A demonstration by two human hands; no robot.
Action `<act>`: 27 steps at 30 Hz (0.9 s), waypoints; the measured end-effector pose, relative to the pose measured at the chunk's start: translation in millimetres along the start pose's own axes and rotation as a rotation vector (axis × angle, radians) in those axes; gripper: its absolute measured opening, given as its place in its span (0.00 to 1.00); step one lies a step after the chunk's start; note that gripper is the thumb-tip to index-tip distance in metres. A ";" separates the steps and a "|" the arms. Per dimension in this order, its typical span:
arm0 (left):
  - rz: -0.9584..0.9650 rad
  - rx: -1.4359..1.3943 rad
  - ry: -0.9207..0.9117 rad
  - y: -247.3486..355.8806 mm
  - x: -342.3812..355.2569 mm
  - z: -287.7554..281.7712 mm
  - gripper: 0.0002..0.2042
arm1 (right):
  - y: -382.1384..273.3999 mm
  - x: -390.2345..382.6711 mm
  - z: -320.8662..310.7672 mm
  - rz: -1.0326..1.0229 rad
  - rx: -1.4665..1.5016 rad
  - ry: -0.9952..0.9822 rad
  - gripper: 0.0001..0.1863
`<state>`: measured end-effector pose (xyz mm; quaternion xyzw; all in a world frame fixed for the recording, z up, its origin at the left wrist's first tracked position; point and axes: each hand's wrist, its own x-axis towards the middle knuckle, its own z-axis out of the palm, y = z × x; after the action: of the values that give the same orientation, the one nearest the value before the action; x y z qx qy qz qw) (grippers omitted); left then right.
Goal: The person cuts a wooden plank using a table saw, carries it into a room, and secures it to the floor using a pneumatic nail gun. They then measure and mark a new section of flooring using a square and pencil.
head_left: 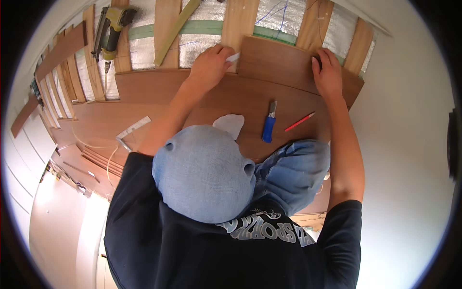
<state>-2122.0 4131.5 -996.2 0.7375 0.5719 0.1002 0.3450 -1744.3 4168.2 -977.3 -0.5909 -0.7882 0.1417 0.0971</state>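
Note:
A short brown floorboard [276,60] lies across the far edge of the laid flooring [211,106], over pale wooden battens. At its left end, my left hand [210,66] has its fingers curled, with a small flat white piece [233,57] at the fingertips. My right hand [329,74] grips the far edge toward the board's right end, fingers over the edge and thumb near its top. Closer to my knees, a blue utility knife [269,129] lies with its blade out. Beside it rests a red pencil [299,122].
A yellow-green and black nail gun [113,31] with an air hose [79,132] lies on the battens at far left. A pale wood strip [175,33] leans across silver foil. A metal square [134,127] and stacked boards [103,164] lie left. A white wall [404,120] bounds the right.

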 end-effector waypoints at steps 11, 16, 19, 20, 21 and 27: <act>-0.232 0.350 0.276 -56.8 6.6 -84.0 0.08 | -1.0 -12.5 38.6 -0.018 -0.069 0.150 0.13; -0.399 0.339 0.278 -73.2 -31.8 -98.6 0.10 | -0.9 -18.2 51.0 -0.006 -0.119 0.197 0.14; -0.366 0.468 0.317 -79.7 -42.0 -95.8 0.14 | -3.3 -19.9 54.0 -0.005 -0.133 0.209 0.14; -0.227 0.645 0.437 -74.7 -38.5 -93.6 0.14 | -4.0 -19.9 54.8 -0.011 -0.146 0.220 0.14; -0.081 0.817 0.555 -69.4 -32.9 -89.3 0.15 | -3.9 -19.5 55.4 -0.007 -0.143 0.218 0.14; 0.363 0.146 0.172 27.3 42.5 -17.9 0.18 | -2.1 -18.9 59.6 -0.009 -0.180 0.192 0.14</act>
<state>-2096.7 4174.4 -976.4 0.8402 0.4626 0.1815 0.2170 -1760.0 4143.0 -1032.4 -0.6046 -0.7875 0.0126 0.1190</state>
